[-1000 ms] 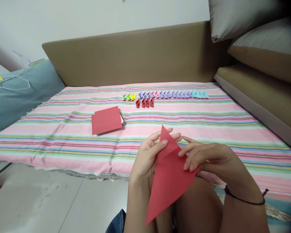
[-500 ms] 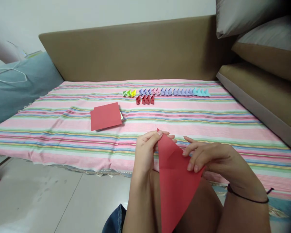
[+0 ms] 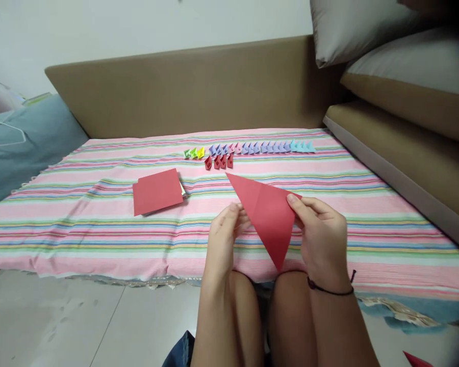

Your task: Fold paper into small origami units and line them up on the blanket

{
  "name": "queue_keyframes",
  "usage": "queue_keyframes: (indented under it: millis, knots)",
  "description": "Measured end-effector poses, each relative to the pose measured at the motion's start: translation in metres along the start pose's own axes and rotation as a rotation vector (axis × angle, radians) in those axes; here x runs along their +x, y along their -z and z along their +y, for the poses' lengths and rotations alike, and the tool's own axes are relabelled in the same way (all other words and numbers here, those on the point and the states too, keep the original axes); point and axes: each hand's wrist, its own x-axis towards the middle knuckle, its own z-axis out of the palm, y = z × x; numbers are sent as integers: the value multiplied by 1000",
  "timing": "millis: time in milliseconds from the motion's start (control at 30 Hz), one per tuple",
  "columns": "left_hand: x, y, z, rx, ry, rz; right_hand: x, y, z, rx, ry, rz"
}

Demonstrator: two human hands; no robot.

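A red paper triangle (image 3: 268, 211), folded with a crease down it, is held up in front of me over the striped bed cover (image 3: 99, 229). My left hand (image 3: 225, 239) pinches its left edge. My right hand (image 3: 321, 239), with a black band on the wrist, grips its right corner. A stack of red paper squares (image 3: 156, 191) lies on the cover to the left of my hands. Farther back stands a row of small folded paper pieces (image 3: 248, 149) in green, yellow, purple, pink and blue, with a few red folded pieces (image 3: 219, 162) in front of it.
A brown headboard (image 3: 195, 86) runs along the back. Brown and grey cushions (image 3: 405, 102) are stacked at the right. A blue-grey pillow (image 3: 19, 142) lies at the left. My knees (image 3: 275, 306) are below my hands, above a pale tiled floor (image 3: 61, 326).
The red triangle has been turned and raised: its long point hung down over my knees before, now it is held higher and its far tip points up-left. My right hand shifted to its right corner.
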Motion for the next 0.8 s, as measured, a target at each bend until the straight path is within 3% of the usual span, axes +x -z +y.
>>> queue_keyframes:
  millis: [400, 800]
  knots:
    - [3, 2, -5, 53, -19, 229, -9, -13, -3, 69, -57, -58]
    - [2, 1, -2, 83, -33, 204, -9, -13, -5, 80, -55, -60]
